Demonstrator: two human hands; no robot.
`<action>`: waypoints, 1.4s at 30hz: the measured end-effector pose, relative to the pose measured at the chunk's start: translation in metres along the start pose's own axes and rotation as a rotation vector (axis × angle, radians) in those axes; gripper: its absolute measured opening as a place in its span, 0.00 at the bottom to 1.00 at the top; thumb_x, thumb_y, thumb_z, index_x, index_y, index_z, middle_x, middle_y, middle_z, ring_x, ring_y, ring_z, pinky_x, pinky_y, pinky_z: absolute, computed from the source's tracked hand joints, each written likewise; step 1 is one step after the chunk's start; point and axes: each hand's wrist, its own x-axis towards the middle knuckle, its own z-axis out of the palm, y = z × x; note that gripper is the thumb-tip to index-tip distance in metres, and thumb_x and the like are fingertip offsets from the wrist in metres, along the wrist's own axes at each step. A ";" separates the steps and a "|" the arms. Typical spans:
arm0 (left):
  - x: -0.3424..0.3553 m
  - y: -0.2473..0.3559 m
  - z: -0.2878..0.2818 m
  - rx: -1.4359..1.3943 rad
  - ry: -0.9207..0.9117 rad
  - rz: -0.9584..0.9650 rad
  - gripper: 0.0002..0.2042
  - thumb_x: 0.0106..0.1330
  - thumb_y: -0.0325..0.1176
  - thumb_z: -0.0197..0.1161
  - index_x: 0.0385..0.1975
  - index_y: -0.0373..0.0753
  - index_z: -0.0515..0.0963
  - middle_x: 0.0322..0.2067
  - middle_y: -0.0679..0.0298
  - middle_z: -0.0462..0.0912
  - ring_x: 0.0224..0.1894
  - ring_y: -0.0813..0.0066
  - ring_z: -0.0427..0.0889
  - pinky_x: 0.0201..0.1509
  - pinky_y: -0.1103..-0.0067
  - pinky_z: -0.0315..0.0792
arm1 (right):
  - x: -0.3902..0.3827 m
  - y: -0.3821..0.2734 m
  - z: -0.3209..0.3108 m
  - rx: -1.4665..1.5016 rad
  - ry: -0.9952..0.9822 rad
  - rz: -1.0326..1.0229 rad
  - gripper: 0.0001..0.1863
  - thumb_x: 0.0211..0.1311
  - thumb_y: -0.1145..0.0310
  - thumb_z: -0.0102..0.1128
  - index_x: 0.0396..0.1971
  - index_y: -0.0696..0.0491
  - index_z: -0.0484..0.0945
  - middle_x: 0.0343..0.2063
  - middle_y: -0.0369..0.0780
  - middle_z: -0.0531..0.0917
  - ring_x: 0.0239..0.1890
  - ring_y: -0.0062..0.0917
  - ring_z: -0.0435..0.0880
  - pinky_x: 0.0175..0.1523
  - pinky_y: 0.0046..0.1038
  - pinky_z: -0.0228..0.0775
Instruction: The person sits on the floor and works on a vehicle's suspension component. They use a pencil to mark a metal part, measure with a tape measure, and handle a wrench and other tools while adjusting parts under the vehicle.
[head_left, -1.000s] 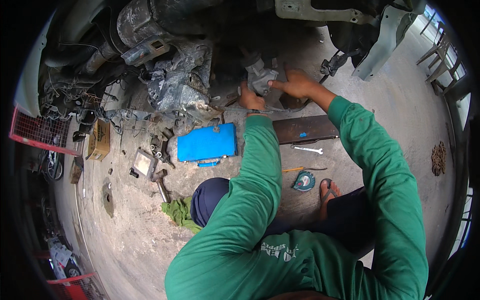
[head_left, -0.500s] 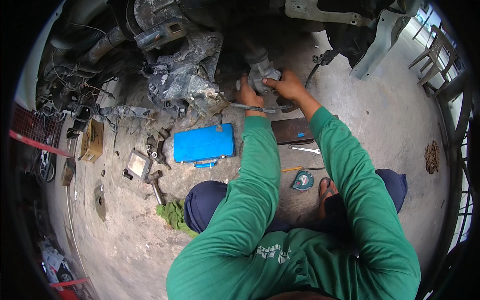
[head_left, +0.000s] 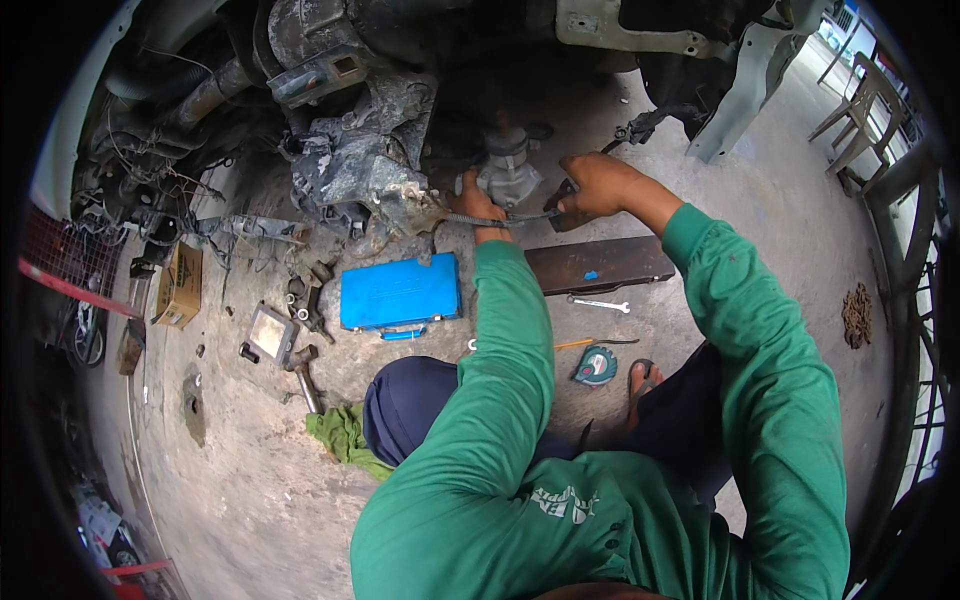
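Observation:
A grey cast-metal housing (head_left: 512,180) with a round, narrower upper section stands under the vehicle's front. Closed against its near left side is my left hand (head_left: 478,203); some fingers are hidden behind the metal. To the right, my right hand (head_left: 600,187) pinches a dark, flat, bracket-like piece (head_left: 563,218), apart from the housing. A grey corrugated cable sleeve (head_left: 500,219) crosses below the housing from the big dirty metal casting (head_left: 365,175) toward that dark piece.
On the concrete floor nearby lie a blue metal case (head_left: 400,292), a long brown box (head_left: 610,265), a spanner (head_left: 600,304), a tape measure (head_left: 596,366), a hammer (head_left: 304,378) and a green cloth (head_left: 345,435). A pale bracket (head_left: 745,90) hangs low at the right.
My right hand has left the housing and moved right onto the dark piece. My left hand stays at the housing, which now stands more upright. My right knee has swung inward.

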 end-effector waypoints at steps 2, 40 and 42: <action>0.013 -0.004 -0.006 -0.048 -0.083 0.042 0.42 0.55 0.25 0.73 0.70 0.24 0.61 0.64 0.46 0.74 0.60 0.54 0.79 0.63 0.66 0.76 | -0.046 -0.021 -0.029 -0.099 -0.083 -0.038 0.35 0.56 0.56 0.74 0.59 0.64 0.76 0.48 0.57 0.85 0.52 0.53 0.84 0.58 0.44 0.76; -0.051 -0.029 0.017 -0.166 -0.074 -0.029 0.44 0.47 0.26 0.77 0.68 0.25 0.65 0.63 0.49 0.74 0.61 0.56 0.76 0.66 0.68 0.71 | -0.109 0.040 -0.002 0.263 -0.271 0.048 0.36 0.59 0.63 0.74 0.67 0.58 0.72 0.55 0.52 0.84 0.52 0.44 0.87 0.58 0.38 0.80; 0.008 -0.057 -0.005 -0.037 -0.086 0.175 0.24 0.69 0.38 0.67 0.58 0.28 0.76 0.60 0.49 0.80 0.61 0.58 0.78 0.66 0.68 0.69 | -0.091 0.014 -0.004 0.191 -0.349 0.029 0.37 0.60 0.63 0.75 0.68 0.57 0.71 0.54 0.52 0.85 0.51 0.43 0.88 0.55 0.39 0.82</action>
